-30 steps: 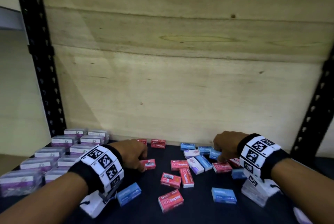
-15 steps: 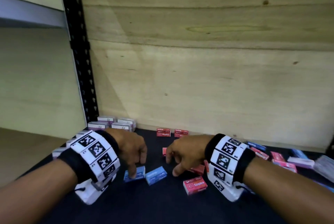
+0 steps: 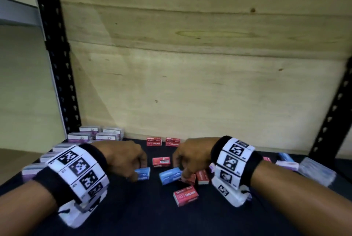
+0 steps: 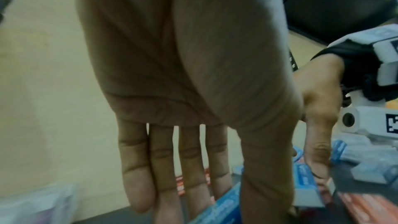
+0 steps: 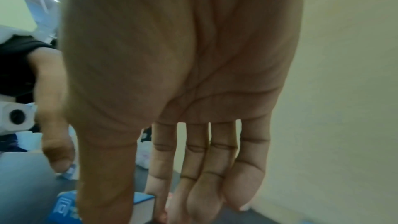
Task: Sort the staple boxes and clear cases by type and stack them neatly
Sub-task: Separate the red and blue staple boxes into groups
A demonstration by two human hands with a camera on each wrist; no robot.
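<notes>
Two blue staple boxes lie side by side on the dark shelf mat [image 3: 144,214]. My left hand [image 3: 138,174] pinches the left blue box [image 3: 143,174] between thumb and fingers; the left wrist view shows this blue box [image 4: 228,207] in that hand [image 4: 221,212]. My right hand [image 3: 183,174] pinches the right blue box [image 3: 169,175], seen in the right wrist view as a blue box [image 5: 64,210] behind the thumb of that hand [image 5: 137,210]. Red staple boxes lie around them: one between the hands [image 3: 161,161], one nearer me [image 3: 185,195].
Two red boxes [image 3: 162,141] stand against the plywood back wall. Clear cases with purple labels [image 3: 91,135] sit in rows at the back left. More blue boxes and a clear case [image 3: 316,171] lie at the right. Black shelf uprights [image 3: 57,64] flank the bay.
Both hands moved left and came together at the shelf's middle. They hovered over the two blue boxes half a second ago and have now dropped onto them.
</notes>
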